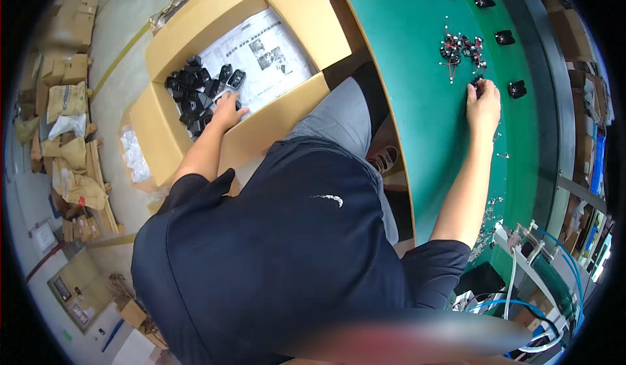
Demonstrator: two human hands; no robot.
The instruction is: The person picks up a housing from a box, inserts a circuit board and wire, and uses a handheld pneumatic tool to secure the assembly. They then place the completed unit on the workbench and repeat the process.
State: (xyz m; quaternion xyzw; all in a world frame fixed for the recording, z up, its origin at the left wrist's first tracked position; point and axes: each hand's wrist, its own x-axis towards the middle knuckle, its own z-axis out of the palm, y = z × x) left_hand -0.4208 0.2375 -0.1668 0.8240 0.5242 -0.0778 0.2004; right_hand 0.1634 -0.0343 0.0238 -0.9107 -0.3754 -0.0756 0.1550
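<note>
My left hand (228, 111) reaches into an open cardboard box (282, 107), its fingers apart at the edge of a heap of black plastic housings (195, 91). The fingertips are close to or touching the nearest pieces; I cannot tell which. On the green table, my right hand (484, 107) is closed with a small black part (478, 78) between its fingertips, mostly hidden by the fingers. Just beyond it lies a tangle of small wired connectors (462, 51) with red and black leads and white ends.
Several black housings (517, 89) stand in a row along the table's (424, 163) right side. Small metal pieces (486, 231) lie scattered nearer me, beside a fixture (521, 241) with blue hoses. A printed sheet (261, 52) lines the box. Stacked cartons (68, 72) stand far left.
</note>
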